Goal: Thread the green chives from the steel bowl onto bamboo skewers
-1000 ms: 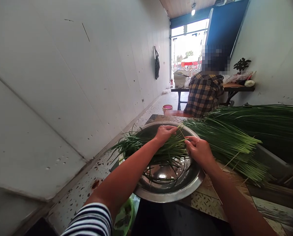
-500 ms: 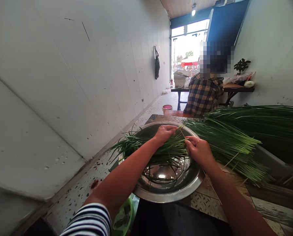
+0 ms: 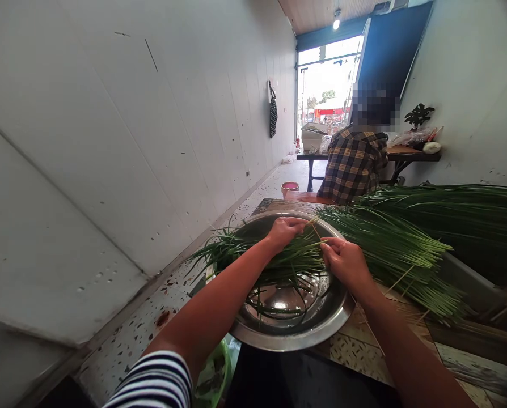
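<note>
A metal basin [image 3: 285, 342] holds a bundle of long green garlic chives [image 3: 294, 258], their leafy ends hanging over its left rim. Above its far side, my left hand [image 3: 284, 232] pinches a few pale chive stalk ends between thumb and fingers. A thin wooden skewer [image 3: 316, 230] crosses these stalk ends and runs down into my right hand [image 3: 343, 259]. My right fingers are closed on it, and a chive end lies by those fingertips. The skewer's lower length shows below the right wrist. Whether its tip pierces the stalks I cannot make out.
Piled chives [image 3: 406, 241] lie on the patterned table [image 3: 359, 345] to the right, by a grey bin [image 3: 468, 272]. Loose skewers [image 3: 400, 277] lie near them. A green basket [image 3: 219, 368] is below left. A person in a plaid shirt [image 3: 351, 161] sits ahead.
My hands stay almost in place, both still closed. The skewer between them has shifted slightly. The person ahead has lowered their head a little, and the view has moved slightly.
</note>
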Available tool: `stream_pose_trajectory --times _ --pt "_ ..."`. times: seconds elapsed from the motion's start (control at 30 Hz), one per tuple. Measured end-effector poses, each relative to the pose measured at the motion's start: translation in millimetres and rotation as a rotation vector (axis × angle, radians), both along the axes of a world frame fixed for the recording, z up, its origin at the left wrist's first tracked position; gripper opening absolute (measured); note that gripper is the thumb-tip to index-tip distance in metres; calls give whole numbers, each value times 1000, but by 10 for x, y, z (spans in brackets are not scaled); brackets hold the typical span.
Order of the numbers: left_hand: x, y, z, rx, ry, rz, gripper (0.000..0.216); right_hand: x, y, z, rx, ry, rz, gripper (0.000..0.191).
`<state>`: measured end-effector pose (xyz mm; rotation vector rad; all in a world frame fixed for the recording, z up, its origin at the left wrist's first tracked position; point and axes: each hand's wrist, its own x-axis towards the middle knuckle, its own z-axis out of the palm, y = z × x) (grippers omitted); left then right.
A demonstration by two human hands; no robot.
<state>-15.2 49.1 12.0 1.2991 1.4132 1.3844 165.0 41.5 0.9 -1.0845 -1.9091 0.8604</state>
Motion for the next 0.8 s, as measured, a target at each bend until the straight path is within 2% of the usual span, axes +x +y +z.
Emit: stream_pose_trajectory --times 0.37,0.47,0.53,0.6,0.63,0.7,0.73,0.8 --pt "-1 -10 -10 13 80 -71 27 29 52 -49 22 -2 -28 55" --pt "57 -86 52 19 131 -213 26 37 68 -50 11 45 -47 55" --pt "78 -136 114 10 220 -356 26 40 73 -48 -5 98 -47 52" --pt "57 -139 142 1 321 -427 30 41 76 -49 -23 134 -31 46" --pt "32 -113 128 4 363 -397 31 41 78 -51 -27 139 -22 42" --pt "-32 -14 35 14 449 -225 31 38 81 -53 -22 127 -12 37" --pt "-63 50 -39 8 515 -122 29 38 81 -51 -16 116 -14 35" --pt "-103 174 -214 -46 695 -14 26 38 78 -41 -5 83 -21 34"
